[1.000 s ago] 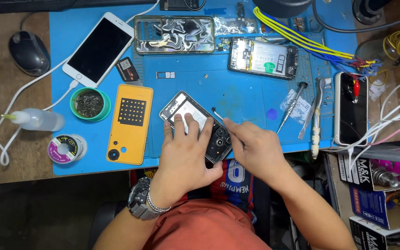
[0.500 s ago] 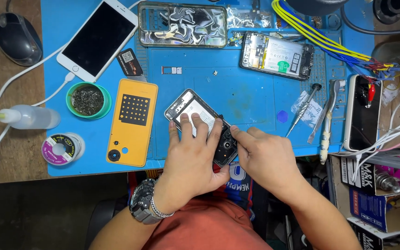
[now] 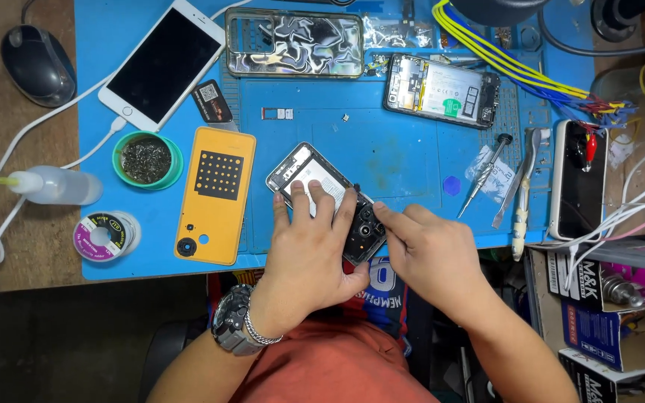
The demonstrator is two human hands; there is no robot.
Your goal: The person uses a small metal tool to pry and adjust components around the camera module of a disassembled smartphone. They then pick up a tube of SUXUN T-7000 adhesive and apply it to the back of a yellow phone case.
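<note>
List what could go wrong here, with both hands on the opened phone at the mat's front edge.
1. The opened phone lies close to the front edge of the blue mat; a slip by the left hand or right hand might send it off the bench.
2. A tiny loose part lies bare on the mat and could be swept away.
3. The screwdriver and tweezers lie beside the right forearm and could be knocked off.

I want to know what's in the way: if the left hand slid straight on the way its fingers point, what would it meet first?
Probably the clear phone case at the mat's far edge. The left hand already rests on the opened phone; beyond that the blue mat looks bare.
</note>
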